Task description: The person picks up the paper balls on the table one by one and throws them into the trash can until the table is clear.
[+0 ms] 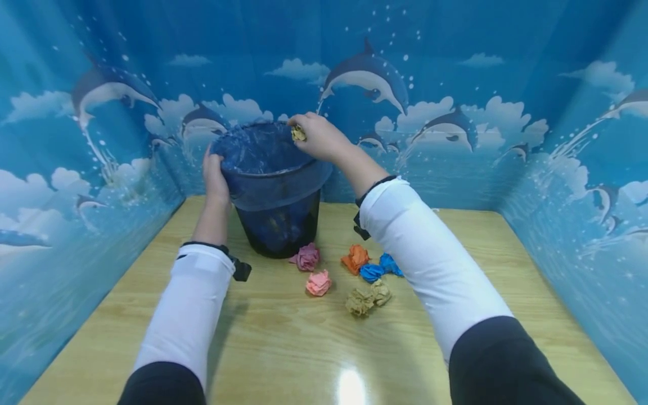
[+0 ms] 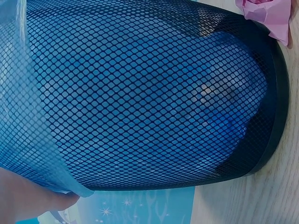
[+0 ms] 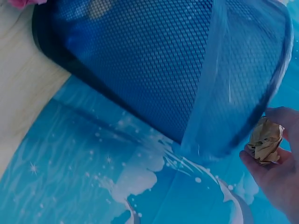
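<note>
A black mesh wastebasket [image 1: 277, 228] stands on the table, lined with a translucent blue plastic bag [image 1: 275, 191] folded over its rim. My left hand [image 1: 216, 174] grips the basket's rim at the left, thumb on the outside over the bag's edge. At the right side of the rim, my right hand [image 1: 324, 136] holds a crumpled tan paper ball [image 3: 265, 142] between thumb and fingers. Through the mesh in the left wrist view, pale and dark shapes show low inside the basket, too blurred to name.
On the wooden table [image 1: 283, 349] lie a mauve paper ball [image 1: 306, 257], a pink one [image 1: 318, 283], an orange one [image 1: 356, 259], blue ones [image 1: 372, 273] and tan ones [image 1: 360, 301]. Blue dolphin-print curtains [image 1: 455, 169] enclose the back and sides.
</note>
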The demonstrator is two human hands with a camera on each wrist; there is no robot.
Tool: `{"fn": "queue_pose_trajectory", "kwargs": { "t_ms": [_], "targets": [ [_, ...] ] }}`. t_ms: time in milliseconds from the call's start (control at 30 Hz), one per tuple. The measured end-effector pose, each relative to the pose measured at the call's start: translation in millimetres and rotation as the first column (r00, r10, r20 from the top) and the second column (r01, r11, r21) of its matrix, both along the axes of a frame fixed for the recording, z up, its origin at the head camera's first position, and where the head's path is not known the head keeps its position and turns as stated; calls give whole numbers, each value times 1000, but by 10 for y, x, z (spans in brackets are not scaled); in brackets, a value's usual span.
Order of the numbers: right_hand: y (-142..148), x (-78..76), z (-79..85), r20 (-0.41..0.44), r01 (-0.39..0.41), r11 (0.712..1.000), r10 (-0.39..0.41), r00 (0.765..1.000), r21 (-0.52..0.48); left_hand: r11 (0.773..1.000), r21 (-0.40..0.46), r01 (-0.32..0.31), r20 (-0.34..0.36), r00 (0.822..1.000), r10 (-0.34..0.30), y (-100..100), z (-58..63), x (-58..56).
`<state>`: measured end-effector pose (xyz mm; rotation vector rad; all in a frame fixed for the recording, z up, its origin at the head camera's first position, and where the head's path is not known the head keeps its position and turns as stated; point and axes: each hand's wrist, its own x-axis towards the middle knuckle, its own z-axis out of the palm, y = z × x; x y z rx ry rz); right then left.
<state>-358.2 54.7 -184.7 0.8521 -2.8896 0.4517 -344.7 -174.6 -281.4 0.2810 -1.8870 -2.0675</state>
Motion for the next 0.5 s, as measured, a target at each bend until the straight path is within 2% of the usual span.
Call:
{"fn": "queue_pose_trajectory", "kwargs": {
  "t_ms": [200,500],
  "targets": [
    [-121,-17,-64,33,-13,1000,14,999,-20,1000,-16,-2,-3,1000,2,-19,-4,4],
    [-158,-33,-158,52,-22,1000,23,998,-19,1000,-13,-1,-9,1000,0,-10,-6,-13]
  ]
}}
